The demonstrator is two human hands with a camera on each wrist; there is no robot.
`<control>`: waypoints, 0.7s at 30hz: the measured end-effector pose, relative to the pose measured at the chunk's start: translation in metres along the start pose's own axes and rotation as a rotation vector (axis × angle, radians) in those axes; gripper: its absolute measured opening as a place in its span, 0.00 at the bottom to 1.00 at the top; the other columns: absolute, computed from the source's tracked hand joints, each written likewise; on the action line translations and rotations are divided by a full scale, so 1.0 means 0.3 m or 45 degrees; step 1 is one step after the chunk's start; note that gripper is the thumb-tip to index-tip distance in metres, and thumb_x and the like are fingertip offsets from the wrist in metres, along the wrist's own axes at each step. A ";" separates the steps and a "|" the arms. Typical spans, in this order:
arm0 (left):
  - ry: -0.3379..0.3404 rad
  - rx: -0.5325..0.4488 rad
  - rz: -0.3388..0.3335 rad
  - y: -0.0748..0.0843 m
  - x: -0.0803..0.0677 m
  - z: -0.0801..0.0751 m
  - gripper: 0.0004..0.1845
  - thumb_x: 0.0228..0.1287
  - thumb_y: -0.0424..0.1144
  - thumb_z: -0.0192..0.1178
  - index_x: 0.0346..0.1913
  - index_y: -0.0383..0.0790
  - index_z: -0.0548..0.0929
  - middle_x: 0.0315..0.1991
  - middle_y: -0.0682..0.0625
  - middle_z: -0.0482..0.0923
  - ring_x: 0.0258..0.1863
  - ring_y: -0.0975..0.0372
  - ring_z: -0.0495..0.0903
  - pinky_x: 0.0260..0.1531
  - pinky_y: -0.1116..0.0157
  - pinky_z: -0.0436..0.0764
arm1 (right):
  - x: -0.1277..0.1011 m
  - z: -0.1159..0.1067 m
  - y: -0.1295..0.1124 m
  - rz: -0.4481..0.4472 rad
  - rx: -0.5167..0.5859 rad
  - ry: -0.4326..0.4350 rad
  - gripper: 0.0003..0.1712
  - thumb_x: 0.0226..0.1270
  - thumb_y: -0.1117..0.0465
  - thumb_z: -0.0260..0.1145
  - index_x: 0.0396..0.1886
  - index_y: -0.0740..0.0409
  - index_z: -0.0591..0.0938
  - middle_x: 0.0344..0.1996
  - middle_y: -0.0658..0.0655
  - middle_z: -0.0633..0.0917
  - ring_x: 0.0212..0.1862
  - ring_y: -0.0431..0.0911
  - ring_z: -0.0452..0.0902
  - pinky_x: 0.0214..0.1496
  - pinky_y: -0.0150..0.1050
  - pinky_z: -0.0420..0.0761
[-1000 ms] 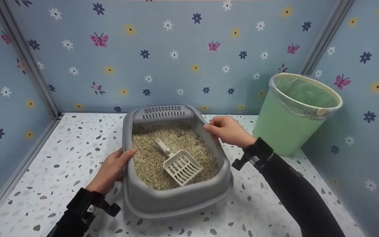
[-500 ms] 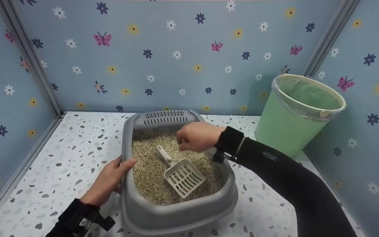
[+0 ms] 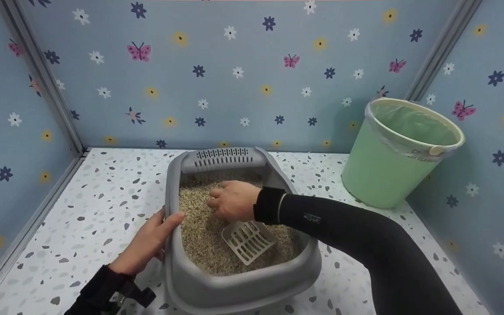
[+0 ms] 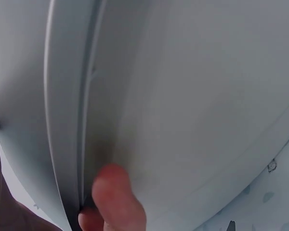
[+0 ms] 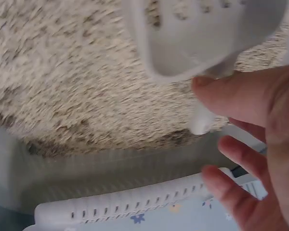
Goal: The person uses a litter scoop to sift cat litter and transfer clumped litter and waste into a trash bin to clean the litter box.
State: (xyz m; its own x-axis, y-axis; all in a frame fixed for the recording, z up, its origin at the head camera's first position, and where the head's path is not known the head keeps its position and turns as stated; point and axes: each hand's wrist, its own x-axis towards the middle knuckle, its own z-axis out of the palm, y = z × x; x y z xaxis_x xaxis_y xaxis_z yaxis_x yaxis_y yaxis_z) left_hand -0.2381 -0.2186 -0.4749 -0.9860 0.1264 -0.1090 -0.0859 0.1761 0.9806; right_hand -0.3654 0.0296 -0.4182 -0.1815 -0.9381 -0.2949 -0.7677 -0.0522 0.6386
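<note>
The grey litter box [image 3: 234, 280] stood on the speckled surface [image 3: 81, 218], filled with litter [image 3: 199, 227]. The left hand [image 3: 147, 243] gripped its left rim, thumb over the edge. The white scoop [image 3: 248, 240] lay on the litter. The right hand [image 3: 233, 201] covered the scoop's handle; its grip appeared curled around the handle, though blur made contact uncertain. A green bin [image 3: 392, 162] stood well apart at right.

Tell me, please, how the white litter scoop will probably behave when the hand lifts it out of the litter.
The litter scoop looks like thin moulded plastic, so probably stiff and light. Its slotted blade should let loose litter fall through. The right hand is at its narrow handle, so the wider blade end may dip.
</note>
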 end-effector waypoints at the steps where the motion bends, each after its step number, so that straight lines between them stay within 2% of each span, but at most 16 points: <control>1: 0.000 0.001 -0.002 0.000 0.000 0.000 0.45 0.86 0.60 0.55 0.91 0.40 0.53 0.35 0.41 0.83 0.26 0.51 0.86 0.15 0.57 0.83 | 0.000 0.006 -0.002 -0.005 -0.026 -0.018 0.25 0.81 0.28 0.59 0.47 0.36 0.93 0.57 0.42 0.85 0.57 0.43 0.75 0.50 0.40 0.82; 5: 0.000 0.004 -0.008 -0.001 0.001 -0.002 0.44 0.86 0.60 0.54 0.90 0.39 0.54 0.35 0.42 0.82 0.27 0.51 0.86 0.16 0.55 0.85 | -0.005 0.028 -0.008 -0.037 -0.084 -0.081 0.23 0.89 0.35 0.53 0.50 0.35 0.92 0.56 0.40 0.87 0.57 0.42 0.75 0.51 0.39 0.79; 7: 0.002 0.010 -0.008 -0.001 0.001 -0.002 0.44 0.86 0.61 0.54 0.90 0.39 0.55 0.34 0.43 0.81 0.27 0.51 0.86 0.16 0.55 0.85 | -0.009 0.038 -0.007 -0.042 -0.082 -0.092 0.18 0.89 0.41 0.56 0.51 0.34 0.92 0.55 0.39 0.87 0.56 0.42 0.75 0.52 0.39 0.79; 11: 0.008 0.015 -0.014 -0.004 0.001 0.001 0.44 0.87 0.61 0.54 0.90 0.39 0.55 0.34 0.44 0.80 0.26 0.52 0.85 0.17 0.55 0.85 | -0.023 0.051 -0.001 -0.030 -0.082 -0.078 0.10 0.84 0.47 0.64 0.47 0.33 0.92 0.52 0.38 0.88 0.55 0.41 0.74 0.54 0.39 0.79; 13: 0.009 0.011 -0.018 -0.005 0.002 0.003 0.43 0.87 0.61 0.54 0.90 0.39 0.55 0.34 0.44 0.80 0.26 0.52 0.85 0.16 0.56 0.85 | -0.038 0.043 0.008 -0.005 -0.058 -0.089 0.08 0.82 0.47 0.66 0.46 0.35 0.92 0.51 0.39 0.88 0.55 0.41 0.74 0.53 0.39 0.79; 16: 0.002 0.008 -0.015 -0.006 0.003 0.005 0.44 0.87 0.61 0.54 0.89 0.39 0.55 0.34 0.44 0.80 0.26 0.52 0.85 0.16 0.56 0.85 | -0.083 0.009 0.035 0.064 0.036 -0.123 0.07 0.79 0.47 0.71 0.48 0.39 0.91 0.50 0.42 0.89 0.55 0.43 0.77 0.53 0.41 0.79; 18: -0.006 0.007 -0.004 -0.004 0.002 0.005 0.43 0.87 0.61 0.54 0.90 0.39 0.54 0.34 0.43 0.82 0.26 0.51 0.86 0.16 0.55 0.85 | -0.122 -0.026 0.061 0.127 0.146 -0.136 0.05 0.76 0.50 0.73 0.46 0.43 0.90 0.45 0.44 0.90 0.52 0.45 0.80 0.51 0.44 0.79; 20: -0.012 0.013 0.008 -0.003 0.001 0.003 0.44 0.88 0.60 0.53 0.90 0.40 0.53 0.34 0.42 0.82 0.26 0.50 0.87 0.16 0.54 0.86 | -0.164 -0.064 0.092 0.191 0.279 -0.119 0.04 0.72 0.54 0.75 0.38 0.45 0.87 0.36 0.46 0.89 0.43 0.47 0.82 0.47 0.46 0.80; 21: -0.011 0.017 0.013 -0.002 0.001 0.002 0.43 0.88 0.60 0.53 0.90 0.40 0.53 0.35 0.41 0.83 0.26 0.49 0.87 0.16 0.54 0.86 | -0.184 -0.081 0.109 0.219 0.350 -0.116 0.07 0.71 0.57 0.75 0.34 0.46 0.84 0.31 0.46 0.87 0.38 0.47 0.81 0.44 0.46 0.82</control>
State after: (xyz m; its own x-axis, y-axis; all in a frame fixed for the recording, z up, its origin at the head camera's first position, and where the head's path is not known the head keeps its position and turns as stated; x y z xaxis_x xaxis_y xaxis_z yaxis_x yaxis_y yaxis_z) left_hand -0.2382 -0.2181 -0.4756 -0.9854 0.1370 -0.1006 -0.0739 0.1875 0.9795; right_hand -0.3655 0.0712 -0.3639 -0.3677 -0.8899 -0.2699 -0.8557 0.2101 0.4730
